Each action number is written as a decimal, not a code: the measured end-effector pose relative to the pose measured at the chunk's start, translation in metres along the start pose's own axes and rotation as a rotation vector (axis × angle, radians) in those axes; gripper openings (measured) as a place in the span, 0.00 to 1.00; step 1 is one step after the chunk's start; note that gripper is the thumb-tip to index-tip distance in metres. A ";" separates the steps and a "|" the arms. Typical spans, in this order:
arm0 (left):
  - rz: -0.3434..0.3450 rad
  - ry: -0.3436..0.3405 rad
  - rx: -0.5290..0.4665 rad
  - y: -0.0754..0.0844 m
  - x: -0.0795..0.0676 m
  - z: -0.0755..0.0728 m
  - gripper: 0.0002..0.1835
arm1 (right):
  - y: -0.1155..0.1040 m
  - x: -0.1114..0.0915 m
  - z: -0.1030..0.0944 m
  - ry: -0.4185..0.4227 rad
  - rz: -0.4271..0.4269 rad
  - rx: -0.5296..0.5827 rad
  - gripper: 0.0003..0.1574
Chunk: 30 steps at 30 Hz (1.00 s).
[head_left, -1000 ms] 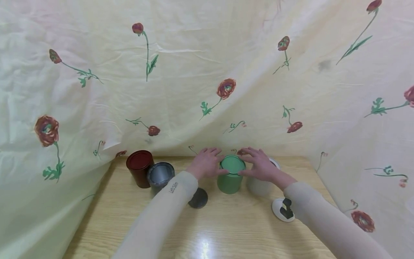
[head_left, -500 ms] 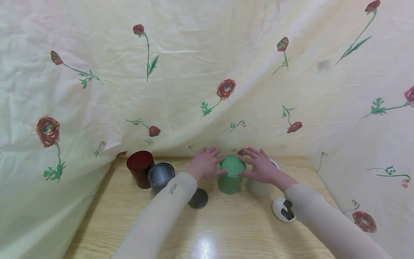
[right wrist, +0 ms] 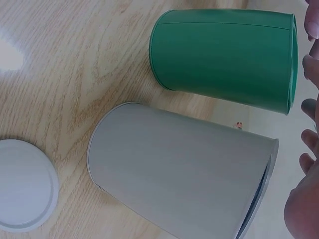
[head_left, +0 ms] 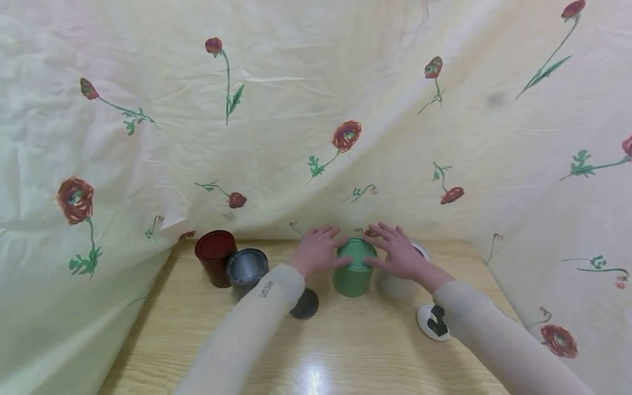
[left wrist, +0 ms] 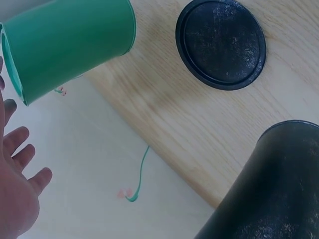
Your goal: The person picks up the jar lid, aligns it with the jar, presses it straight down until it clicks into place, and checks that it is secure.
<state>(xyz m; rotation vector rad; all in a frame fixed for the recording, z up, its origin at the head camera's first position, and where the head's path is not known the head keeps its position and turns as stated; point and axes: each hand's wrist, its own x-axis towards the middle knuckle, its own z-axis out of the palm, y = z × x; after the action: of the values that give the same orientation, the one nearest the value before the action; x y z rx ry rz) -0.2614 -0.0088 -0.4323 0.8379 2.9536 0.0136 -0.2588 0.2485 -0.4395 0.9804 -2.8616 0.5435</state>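
Note:
A green can (head_left: 352, 282) stands upright on the wooden table, its top covered by a green lid (head_left: 357, 249). On its left side is my left hand (head_left: 318, 251), on its right my right hand (head_left: 399, 255). Both hands have spread fingers at the lid's rim, with the thumbs toward the near edge. Whether the fingertips press on the lid is hard to tell. In the left wrist view, several fingers (left wrist: 22, 149) extend past the green can's top (left wrist: 70, 45). Partly behind my right hand stands a light grey can (right wrist: 174, 164) whose top is open.
A dark red can (head_left: 215, 247) and an open dark grey can (head_left: 248, 266) stand at the back left. A black lid (left wrist: 222, 45) lies beside my left forearm. A white lid (right wrist: 22, 184) lies near my right sleeve. A flowered cloth (head_left: 276, 109) hangs behind the table.
Both hands stay at the green can's lid, and the cans and lids keep their places. The view shifts only slightly.

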 end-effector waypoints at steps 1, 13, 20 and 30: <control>-0.001 -0.006 -0.001 0.001 0.000 0.000 0.40 | -0.001 0.000 0.000 -0.002 -0.002 0.002 0.38; -0.031 -0.012 -0.061 0.004 0.001 0.005 0.38 | 0.007 0.000 0.012 0.018 -0.066 0.033 0.36; -0.073 -0.037 -0.091 0.007 0.000 -0.002 0.38 | 0.013 0.004 0.016 0.025 -0.095 0.028 0.39; -0.105 -0.060 -0.059 0.011 0.009 -0.001 0.38 | 0.012 0.005 0.010 -0.025 -0.059 0.032 0.40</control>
<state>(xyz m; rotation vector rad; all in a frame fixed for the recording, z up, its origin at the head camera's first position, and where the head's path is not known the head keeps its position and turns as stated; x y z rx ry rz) -0.2633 0.0047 -0.4317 0.6631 2.9209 0.0680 -0.2696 0.2510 -0.4517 1.0806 -2.8431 0.5775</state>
